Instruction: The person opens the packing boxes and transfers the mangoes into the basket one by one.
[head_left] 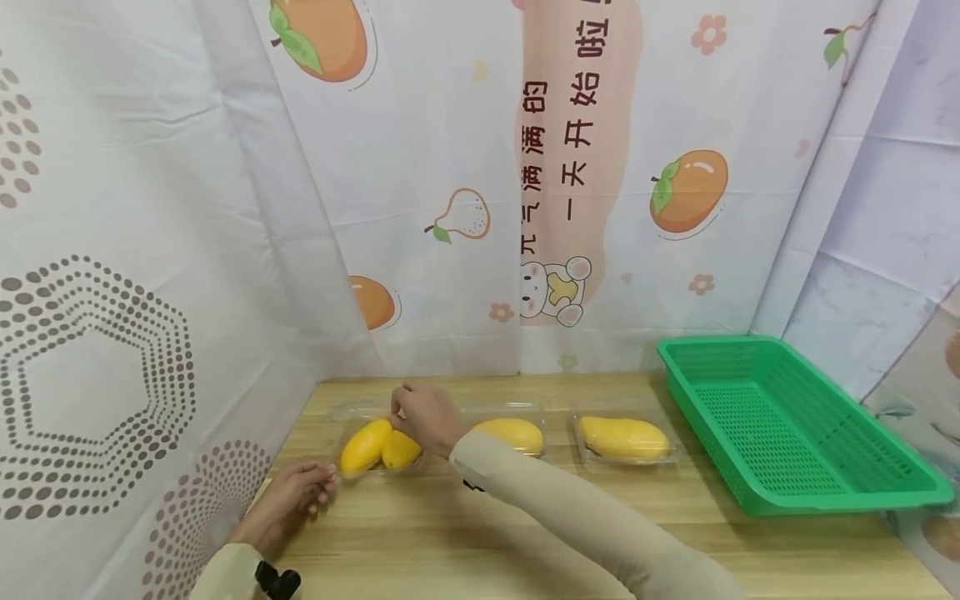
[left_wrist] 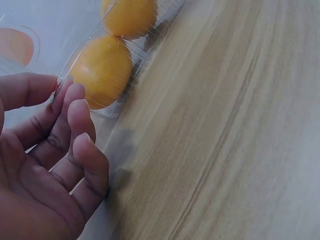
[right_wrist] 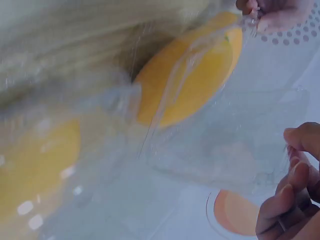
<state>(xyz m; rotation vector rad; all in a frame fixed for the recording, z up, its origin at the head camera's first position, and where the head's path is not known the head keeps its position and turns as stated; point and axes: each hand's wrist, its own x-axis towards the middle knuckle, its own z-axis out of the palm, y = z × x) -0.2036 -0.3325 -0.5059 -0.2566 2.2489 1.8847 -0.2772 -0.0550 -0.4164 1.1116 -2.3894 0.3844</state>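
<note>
head view: the box (left_wrist: 112,111) stands toward the left end of the table (head_left: 420,542), near the back, with two mangoes (head_left: 365,447) inside. the left hand (head_left: 296,493) is at the box's left end; the left wrist view finds thumb and index finger pinching the clear edge, the remaining fingers loosely curled and clear of the mangoes. the right hand (head_left: 429,417) is above the box's far side; the right wrist view finds its fingertips pinching the edge of the clear lid (right_wrist: 200,140), which appears turned back from the base. whether any catch is fastened cannot be told.

handling, as judged: thin plastic, light, springy, rather slippery, liable to crease or crack if twisted. the mangoes should supply nearly all the weight; they look smooth and firm and could roll. hold is best taken at the rim or corners, with support under the base for any lift. a lid drawn by one corner would likely flex.

surface: pale wood grain, apparently level; plastic may slide on it. the middle box (head_left: 510,410), partly covered by the right arm, and the right box (head_left: 630,458) stand in the same row, each showing yellow contents. a green basket (head_left: 847,502) with a perforated floor sits at the right end.

room: white cloth (head_left: 450,117) hangs behind, printed with oranges, flowers and chinese characters; brown dots mark the left side.
</note>
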